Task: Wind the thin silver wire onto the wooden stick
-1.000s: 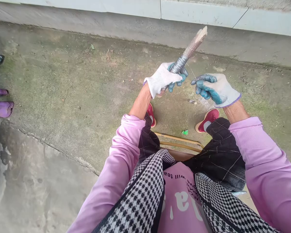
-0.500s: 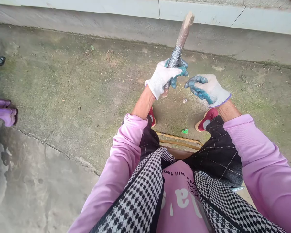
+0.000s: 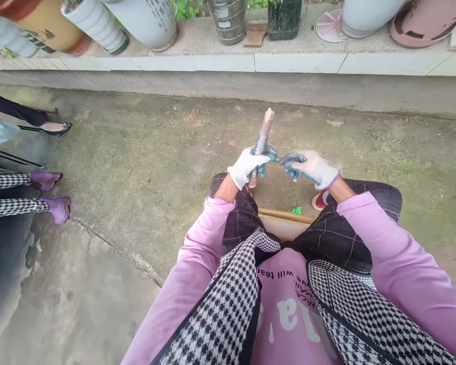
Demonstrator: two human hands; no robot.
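The grip of the gloved left hand (image 3: 253, 163) is closed around a stick (image 3: 266, 126), on which wire (image 3: 261, 145) is wound. The gloved right hand (image 3: 307, 166) has its fingers curled just beside the left one, but I cannot tell whether they pinch something. The stick is above the ground (image 3: 175, 152), pointing toward the ledge (image 3: 213, 63).

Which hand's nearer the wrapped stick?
Left. The left hand grips the wrapped stick around its lower half; the right hand is off to the stick's right, not on it.
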